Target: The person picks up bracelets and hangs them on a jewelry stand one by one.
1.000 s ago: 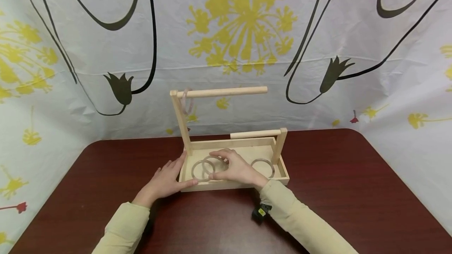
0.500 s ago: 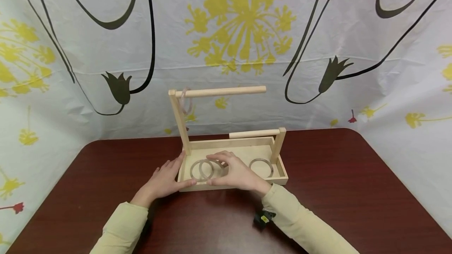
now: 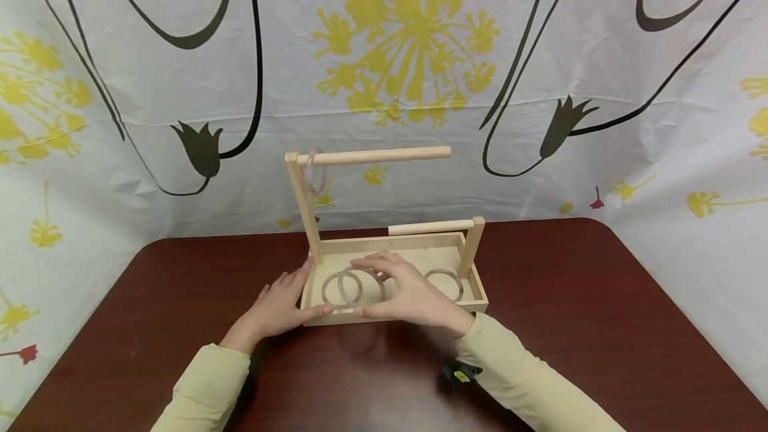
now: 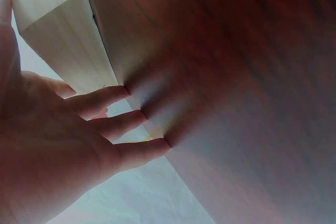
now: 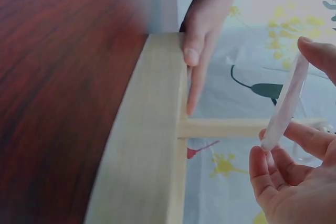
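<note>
My right hand point(image 3: 414, 295) pinches a translucent pale bangle point(image 3: 383, 289) between thumb and fingers above a wooden stand's tray point(image 3: 372, 245). In the right wrist view this bangle point(image 5: 286, 100) is tilted and stands clear of the tray's side. A second bangle point(image 3: 323, 291) lies in the tray, partly overlapped by the held one from the head view. Another bangle point(image 3: 461, 289) lies at the tray's right end, partly behind my hand. My left hand point(image 3: 279, 305) rests at the tray's left end, thumb along the front wall, other fingers spread; several fingertips touch the table in the left wrist view.
A tall post on the left carries a long horizontal rod point(image 3: 384, 155), on which one bangle point(image 3: 309, 179) hangs near the post. A shorter post at the right has a low rod point(image 3: 429, 227). Behind the dark table point(image 3: 540, 325) hangs a patterned cloth point(image 3: 384, 52).
The bangle in my right hand has risen a little from the tray. My right wrist and forearm have shifted slightly right; my left hand stays in place.
</note>
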The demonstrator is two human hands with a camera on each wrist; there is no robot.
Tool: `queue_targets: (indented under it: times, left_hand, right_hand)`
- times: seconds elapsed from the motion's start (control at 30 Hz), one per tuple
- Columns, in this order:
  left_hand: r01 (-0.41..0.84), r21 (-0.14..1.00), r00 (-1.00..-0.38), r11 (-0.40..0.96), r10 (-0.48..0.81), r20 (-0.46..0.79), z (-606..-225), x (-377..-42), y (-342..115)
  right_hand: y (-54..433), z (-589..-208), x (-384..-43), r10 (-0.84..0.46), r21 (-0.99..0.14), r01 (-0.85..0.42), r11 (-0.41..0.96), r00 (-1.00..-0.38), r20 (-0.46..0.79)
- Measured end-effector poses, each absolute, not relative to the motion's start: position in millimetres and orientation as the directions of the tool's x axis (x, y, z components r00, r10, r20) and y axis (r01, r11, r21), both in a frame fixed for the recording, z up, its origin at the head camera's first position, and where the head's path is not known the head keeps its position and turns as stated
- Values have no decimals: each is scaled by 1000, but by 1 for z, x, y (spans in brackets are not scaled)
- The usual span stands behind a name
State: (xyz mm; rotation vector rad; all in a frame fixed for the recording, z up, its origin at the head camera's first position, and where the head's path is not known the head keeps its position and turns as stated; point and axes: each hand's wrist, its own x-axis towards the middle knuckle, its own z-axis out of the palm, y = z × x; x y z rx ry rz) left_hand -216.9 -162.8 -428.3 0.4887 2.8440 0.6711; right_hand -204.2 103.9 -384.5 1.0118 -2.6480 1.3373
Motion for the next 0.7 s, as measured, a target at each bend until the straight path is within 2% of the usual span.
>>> queue_targets:
  times: [0.7]
  left_hand:
    - [277, 469, -930, 839, 357, -90, -428, -217, -164]
  right_hand:
    - [137, -357, -202, -530, -657, -631, 413, -753, 390]
